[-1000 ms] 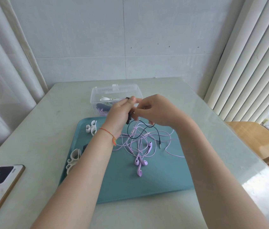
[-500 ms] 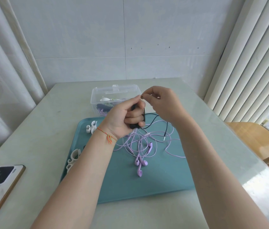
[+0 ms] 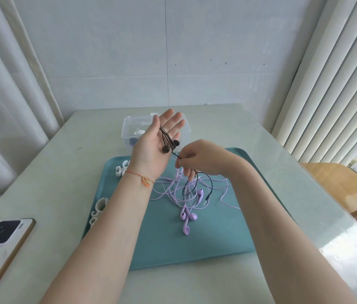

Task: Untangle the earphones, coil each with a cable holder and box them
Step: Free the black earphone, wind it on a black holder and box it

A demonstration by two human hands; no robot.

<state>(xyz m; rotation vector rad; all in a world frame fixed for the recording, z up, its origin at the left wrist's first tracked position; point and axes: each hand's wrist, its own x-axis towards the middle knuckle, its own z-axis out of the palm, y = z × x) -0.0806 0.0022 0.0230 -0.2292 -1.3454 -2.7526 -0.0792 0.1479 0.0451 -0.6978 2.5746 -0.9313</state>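
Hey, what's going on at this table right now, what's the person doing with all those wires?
A person is sorting tangled earphones over a teal tray. The left hand is held up, palm open, with the black earphones lying across it. The right hand pinches their black cable and draws it out of the purple earphones, which lie in a tangle on the tray. White cable holders sit at the tray's left edge, and a clear box waits behind it. A phone lies on the table to the left.

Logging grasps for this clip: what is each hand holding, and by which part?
The left hand lies open, palm up, carrying the black earphones at the buds. The right hand pinches their cable just below.
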